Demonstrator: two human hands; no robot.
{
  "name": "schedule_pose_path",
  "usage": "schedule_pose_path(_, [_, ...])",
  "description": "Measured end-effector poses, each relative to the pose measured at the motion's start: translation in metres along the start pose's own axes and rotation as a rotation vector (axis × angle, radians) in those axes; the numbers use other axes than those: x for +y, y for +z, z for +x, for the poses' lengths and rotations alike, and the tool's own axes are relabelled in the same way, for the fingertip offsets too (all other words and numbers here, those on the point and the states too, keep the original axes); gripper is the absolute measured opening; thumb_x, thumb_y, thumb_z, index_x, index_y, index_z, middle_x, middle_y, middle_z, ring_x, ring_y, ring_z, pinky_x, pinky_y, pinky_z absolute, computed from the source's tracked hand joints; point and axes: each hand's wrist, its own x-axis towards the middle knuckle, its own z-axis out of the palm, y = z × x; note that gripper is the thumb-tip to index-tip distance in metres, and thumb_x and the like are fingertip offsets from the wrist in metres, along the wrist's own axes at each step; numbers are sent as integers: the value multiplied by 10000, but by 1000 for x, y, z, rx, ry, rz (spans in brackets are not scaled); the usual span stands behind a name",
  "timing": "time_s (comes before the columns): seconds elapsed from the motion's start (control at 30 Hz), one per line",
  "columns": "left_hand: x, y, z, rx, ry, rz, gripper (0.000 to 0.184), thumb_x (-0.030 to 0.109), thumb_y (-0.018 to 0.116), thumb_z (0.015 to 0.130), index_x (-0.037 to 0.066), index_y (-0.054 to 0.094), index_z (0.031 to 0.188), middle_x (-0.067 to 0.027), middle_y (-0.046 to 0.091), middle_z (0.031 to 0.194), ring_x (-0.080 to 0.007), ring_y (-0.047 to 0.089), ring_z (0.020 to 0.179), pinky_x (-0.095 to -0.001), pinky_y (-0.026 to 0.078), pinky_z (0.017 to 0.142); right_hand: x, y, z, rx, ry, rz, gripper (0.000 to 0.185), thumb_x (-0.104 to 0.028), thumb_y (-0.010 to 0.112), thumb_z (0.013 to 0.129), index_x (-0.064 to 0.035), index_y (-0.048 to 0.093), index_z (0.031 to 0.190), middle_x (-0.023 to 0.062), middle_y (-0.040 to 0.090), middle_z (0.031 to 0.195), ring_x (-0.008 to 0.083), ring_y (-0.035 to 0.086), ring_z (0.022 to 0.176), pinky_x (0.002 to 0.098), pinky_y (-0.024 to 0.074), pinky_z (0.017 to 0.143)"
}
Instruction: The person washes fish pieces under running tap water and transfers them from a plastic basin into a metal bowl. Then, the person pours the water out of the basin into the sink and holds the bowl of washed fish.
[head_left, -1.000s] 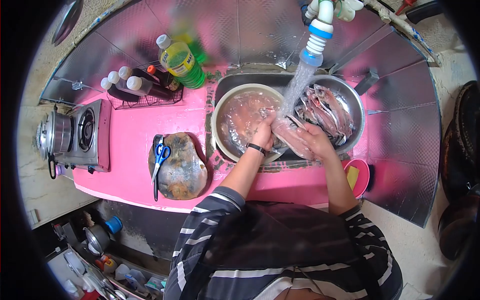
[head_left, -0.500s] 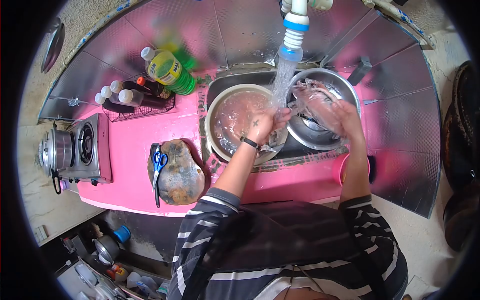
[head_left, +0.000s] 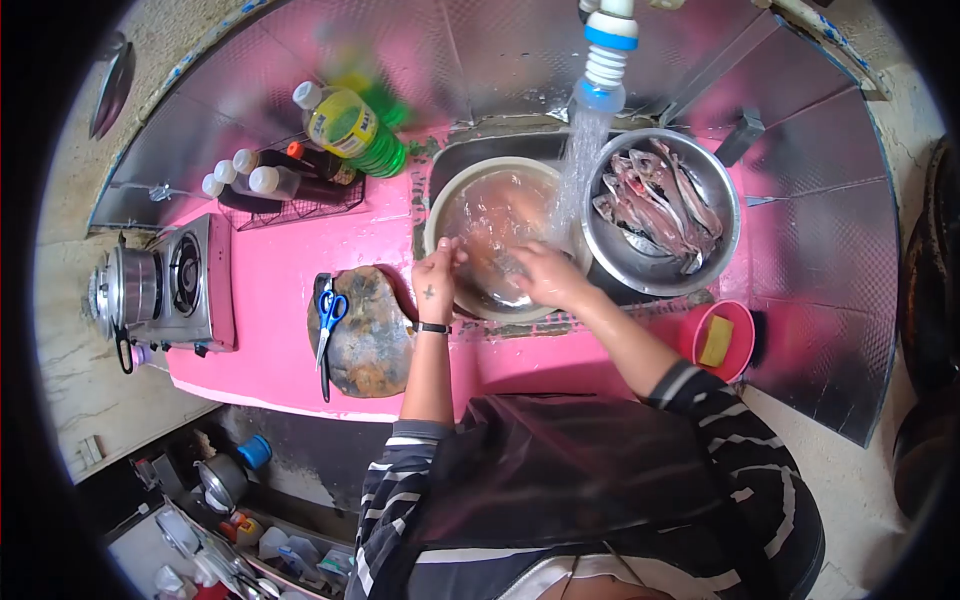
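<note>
- Right hand (head_left: 550, 277): fingers loosely spread, low over the basin (head_left: 505, 163), hiding part of its near side. I see nothing in its grip; can't tell if fingertips touch water.
- Left hand (head_left: 435, 272): fingers half curled at basin's left rim. Can't tell if they pinch anything.
- Fish (head_left: 660, 205): heaped in the steel bowl (head_left: 728, 200), right of the basin. Pinkish shapes in the basin water too, blurred.
- In the way: running water (head_left: 587, 145) from the white spout (head_left: 605, 68), falling at the basin's right edge, beside the bowl.
- Right: pink tub (head_left: 744, 345), yellow sponge (head_left: 715, 342) inside.
- Left: blue-handled scissors (head_left: 331, 308) on the chopping board (head_left: 372, 345); green bottle (head_left: 352, 130) beyond.
</note>
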Motion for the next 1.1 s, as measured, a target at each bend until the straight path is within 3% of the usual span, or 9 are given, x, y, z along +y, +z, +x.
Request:
schedule_pose_path(0.2, [22,-38,-9,-11,12,83,334,298,593,988,16,689,1138,-29,695,1024,-112,648,917,-244,484,773,26,68,42,-160,51,-443,769,-253,676,835,67,321,1438,334,407,1395,510,505,1202,452,442,1033])
schedule_pose_path(0.33, [15,-44,-19,-10,-19,8,324,282,596,985,25,667,1169,-30,689,1040,-113,647,924,-254,493,781,31,68,52,-306,197,-218,718,-246,669,842,72,363,1408,346,507,1290,458,571,1143,451,467,984])
schedule_pose_path(0.5, [-21,-35,-15,-51,-51,-79,301,267,617,975,21,674,1139,-16,679,976,-90,622,849,-227,482,715,54,56,38,-133,130,176,388,-167,618,883,7,578,1227,247,666,1085,307,654,1030,392,491,887])
schedule_pose_path(0.63, [-23,-18,-23,-180,-176,4,247,267,619,956,45,690,1038,15,631,773,-57,546,637,-203,428,571,45,16,22,-173,367,438,258,-48,569,907,-25,637,1155,60,664,958,125,599,869,273,476,801])
schedule_pose_path(0.73, [-35,-7,-14,-280,-250,109,297,308,616,935,49,676,1069,-15,653,885,-95,570,685,-228,462,622,41,5,12,-120,260,582,234,-6,564,890,-48,662,1099,48,655,918,124,581,798,287,476,722])
schedule_pose_path(0.87, [-33,14,-16,-357,-335,216,357,365,610,928,47,667,1077,-57,673,1005,-139,613,747,-262,500,680,-12,-34,1,-75,344,275,193,-41,546,918,-25,657,1076,117,668,917,177,616,827,306,489,770])
schedule_pose_path(0.9, [-25,20,-18,-388,-359,301,377,364,606,933,29,654,1098,-82,674,1047,-155,642,775,-274,521,692,-28,-44,0,-57,348,179,208,-35,522,907,-14,651,1069,195,662,982,287,649,912,364,497,837])
schedule_pose_path(1.0, [-29,38,-16,-457,-367,73,462,435,583,954,14,611,1142,-109,676,1044,-179,661,764,-289,552,655,-27,-53,-8,185,-11,-114,238,-1,523,889,-22,630,1100,186,646,988,305,646,907,387,501,815])
schedule_pose_path(1.1, [-6,60,-20,-447,-518,-134,489,450,588,954,8,590,1163,-79,657,954,-161,648,699,-272,542,576,-68,-80,-18,244,15,-127,260,21,489,868,9,620,1092,222,625,1048,395,613,989,432,487,872])
